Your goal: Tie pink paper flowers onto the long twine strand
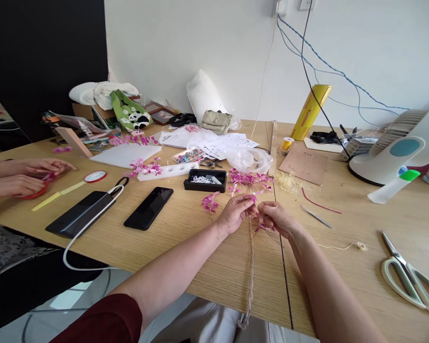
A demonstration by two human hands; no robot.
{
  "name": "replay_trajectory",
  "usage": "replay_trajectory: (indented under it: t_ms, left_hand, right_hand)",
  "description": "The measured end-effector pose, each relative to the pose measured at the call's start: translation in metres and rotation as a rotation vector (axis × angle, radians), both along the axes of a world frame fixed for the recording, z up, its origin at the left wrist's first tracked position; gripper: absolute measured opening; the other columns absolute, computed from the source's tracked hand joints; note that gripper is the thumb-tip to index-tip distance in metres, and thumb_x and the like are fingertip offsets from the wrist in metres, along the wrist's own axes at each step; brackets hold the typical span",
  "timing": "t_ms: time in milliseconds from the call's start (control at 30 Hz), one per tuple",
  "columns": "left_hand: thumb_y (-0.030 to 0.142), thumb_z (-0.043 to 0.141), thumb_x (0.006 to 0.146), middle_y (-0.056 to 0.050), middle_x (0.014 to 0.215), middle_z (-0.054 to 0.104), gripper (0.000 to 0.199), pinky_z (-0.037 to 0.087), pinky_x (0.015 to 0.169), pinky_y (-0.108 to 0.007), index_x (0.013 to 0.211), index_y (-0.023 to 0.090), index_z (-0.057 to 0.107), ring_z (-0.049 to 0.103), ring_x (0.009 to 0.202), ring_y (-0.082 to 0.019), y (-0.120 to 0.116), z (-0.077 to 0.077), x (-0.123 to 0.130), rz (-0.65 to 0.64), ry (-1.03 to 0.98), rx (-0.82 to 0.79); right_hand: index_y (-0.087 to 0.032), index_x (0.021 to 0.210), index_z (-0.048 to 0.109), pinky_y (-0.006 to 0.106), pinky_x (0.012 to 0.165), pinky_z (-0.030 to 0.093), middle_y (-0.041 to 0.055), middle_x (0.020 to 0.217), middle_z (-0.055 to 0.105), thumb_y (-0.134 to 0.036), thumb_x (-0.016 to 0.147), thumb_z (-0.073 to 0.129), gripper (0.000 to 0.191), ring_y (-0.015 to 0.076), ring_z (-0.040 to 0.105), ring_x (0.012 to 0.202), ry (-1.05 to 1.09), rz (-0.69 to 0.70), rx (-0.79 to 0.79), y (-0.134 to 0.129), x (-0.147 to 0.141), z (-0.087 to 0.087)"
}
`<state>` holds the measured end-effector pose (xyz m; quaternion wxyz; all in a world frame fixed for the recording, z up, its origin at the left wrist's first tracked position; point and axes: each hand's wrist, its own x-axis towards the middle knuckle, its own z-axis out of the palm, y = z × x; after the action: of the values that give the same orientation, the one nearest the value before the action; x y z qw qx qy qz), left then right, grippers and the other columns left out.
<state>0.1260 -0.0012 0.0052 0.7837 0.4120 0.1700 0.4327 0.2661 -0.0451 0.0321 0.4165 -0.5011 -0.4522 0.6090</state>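
My left hand (237,213) is closed in a pinch on a pink flower (252,198) above the table. Right beside it, my right hand (276,219) is curled shut, thumb against the fingers; what it grips is too small to make out. A twisted twine cord (250,267) runs from beneath my hands toward me and hangs over the table's front edge. More pink flowers (250,178) lie just beyond my hands, and thin stems with petals show under the right one. Left of my left hand lies a small flower sprig (210,202).
A black tray (205,186) of small pieces, a phone (148,208) and a black power bank (82,213) lie to the left. Scissors (407,274), tweezers (316,216) and a fan (389,143) are at right. Another person's hands (35,176) work at far left.
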Motion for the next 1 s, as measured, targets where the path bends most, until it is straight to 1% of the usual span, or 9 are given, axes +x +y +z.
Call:
replay_trajectory:
  t_ms: [100, 200, 300, 333, 433, 600, 767, 900, 1000]
  left_hand:
    - [0.029, 0.071, 0.064, 0.000, 0.064, 0.060, 0.022, 0.042, 0.057, -0.021, 0.077, 0.013, 0.061, 0.054, 0.057, -0.007, 0.000, -0.001, 0.001, 0.021, -0.013, -0.018]
    - [0.028, 0.072, 0.064, 0.001, 0.066, 0.060, 0.022, 0.041, 0.058, -0.020, 0.079, 0.014, 0.062, 0.053, 0.057, -0.006, 0.003, -0.003, 0.001, 0.080, -0.036, -0.044]
    - [0.028, 0.072, 0.064, 0.002, 0.064, 0.058, 0.022, 0.039, 0.058, -0.019, 0.079, 0.015, 0.063, 0.051, 0.057, -0.005, 0.006, -0.006, 0.001, 0.162, -0.035, -0.054]
    - [0.028, 0.072, 0.064, 0.002, 0.063, 0.058, 0.022, 0.039, 0.058, -0.019, 0.078, 0.015, 0.063, 0.051, 0.057, -0.005, 0.007, -0.006, 0.002, 0.187, -0.028, -0.050]
    - [0.029, 0.072, 0.063, 0.002, 0.064, 0.057, 0.022, 0.039, 0.060, -0.021, 0.078, 0.015, 0.064, 0.050, 0.058, -0.006, 0.008, -0.008, 0.003, 0.234, -0.008, -0.023]
    - [0.030, 0.070, 0.065, 0.002, 0.065, 0.056, 0.022, 0.038, 0.062, -0.021, 0.076, 0.014, 0.062, 0.049, 0.060, -0.006, 0.006, -0.006, 0.003, 0.236, 0.023, 0.005]
    - [0.036, 0.064, 0.071, 0.001, 0.068, 0.053, 0.023, 0.036, 0.059, -0.020, 0.076, 0.013, 0.061, 0.046, 0.059, -0.006, 0.003, -0.003, 0.001, 0.160, 0.101, 0.101]
    - [0.033, 0.064, 0.071, 0.001, 0.063, 0.052, 0.021, 0.034, 0.057, -0.020, 0.072, 0.012, 0.063, 0.044, 0.059, -0.007, 0.004, -0.004, 0.002, 0.237, 0.225, 0.240]
    - [0.035, 0.062, 0.072, 0.000, 0.062, 0.054, 0.024, 0.035, 0.058, -0.022, 0.069, 0.011, 0.064, 0.045, 0.059, -0.008, 0.006, -0.005, 0.001, 0.283, 0.293, 0.285]
  right_hand:
    - [-0.018, 0.056, 0.047, 0.018, 0.030, 0.018, -0.0018, 0.043, 0.054, -0.025, 0.066, 0.051, 0.012, 0.0058, 0.036, 0.029, -0.197, -0.058, -0.003, 0.002, 0.001, -0.002]
    - [-0.020, 0.058, 0.044, 0.020, 0.030, 0.021, 0.0001, 0.049, 0.059, -0.021, 0.066, 0.048, 0.010, 0.0074, 0.040, 0.029, -0.380, -0.179, 0.016, 0.005, 0.002, -0.004]
    - [-0.019, 0.064, 0.047, 0.020, 0.035, 0.028, -0.0003, 0.057, 0.060, -0.026, 0.071, 0.050, 0.010, 0.0087, 0.046, 0.034, -0.558, -0.360, 0.210, 0.005, 0.000, -0.002]
    - [-0.019, 0.066, 0.049, 0.021, 0.037, 0.031, -0.0012, 0.056, 0.059, -0.029, 0.073, 0.050, 0.012, 0.0092, 0.049, 0.037, -0.588, -0.382, 0.291, 0.004, -0.002, -0.002]
    - [-0.019, 0.070, 0.052, 0.021, 0.043, 0.035, -0.0033, 0.053, 0.054, -0.036, 0.073, 0.054, 0.017, 0.0104, 0.051, 0.045, -0.540, -0.302, 0.401, 0.002, -0.009, -0.003]
    - [-0.018, 0.062, 0.052, 0.021, 0.041, 0.031, -0.0040, 0.049, 0.052, -0.031, 0.070, 0.056, 0.016, 0.0082, 0.043, 0.041, -0.414, -0.257, 0.278, 0.004, -0.016, -0.009]
    - [-0.018, 0.063, 0.050, 0.020, 0.040, 0.027, -0.0041, 0.047, 0.053, -0.034, 0.068, 0.059, 0.019, 0.0073, 0.040, 0.039, -0.233, -0.271, 0.234, 0.004, -0.014, -0.006]
    - [-0.018, 0.062, 0.051, 0.020, 0.040, 0.026, -0.0048, 0.046, 0.052, -0.033, 0.066, 0.062, 0.019, 0.0067, 0.039, 0.039, -0.191, -0.278, 0.206, 0.003, -0.014, -0.004]
    - [-0.018, 0.061, 0.051, 0.020, 0.040, 0.026, -0.0051, 0.045, 0.051, -0.032, 0.066, 0.062, 0.018, 0.0069, 0.039, 0.039, -0.178, -0.292, 0.202, 0.002, -0.015, -0.002]
